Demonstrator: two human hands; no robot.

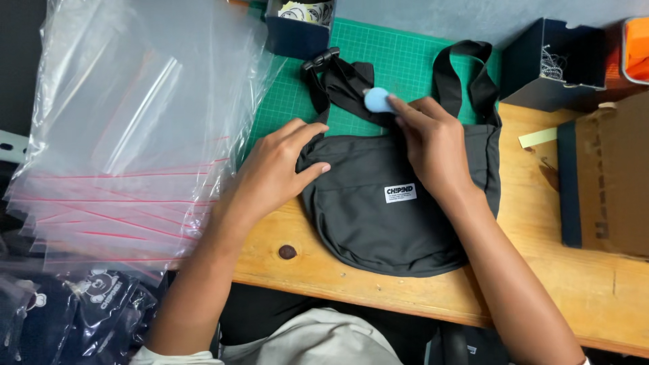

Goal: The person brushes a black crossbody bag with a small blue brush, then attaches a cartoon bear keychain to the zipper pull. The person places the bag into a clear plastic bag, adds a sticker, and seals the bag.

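On the dark bag (378,216), right fingers (405,111) pinch a blue disc (377,100); left fingers (301,132) rest spread.

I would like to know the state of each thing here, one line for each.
Bag: flat on the table, pressed down by both hands.
Strap: loose, lying on the green mat.
Left hand: flat on the bag's left edge.
Right hand: pinching a pale blue tag.
Plastic bags: stacked, empty.

A single head-worn camera looks steeply down, close over the wooden table (541,284).
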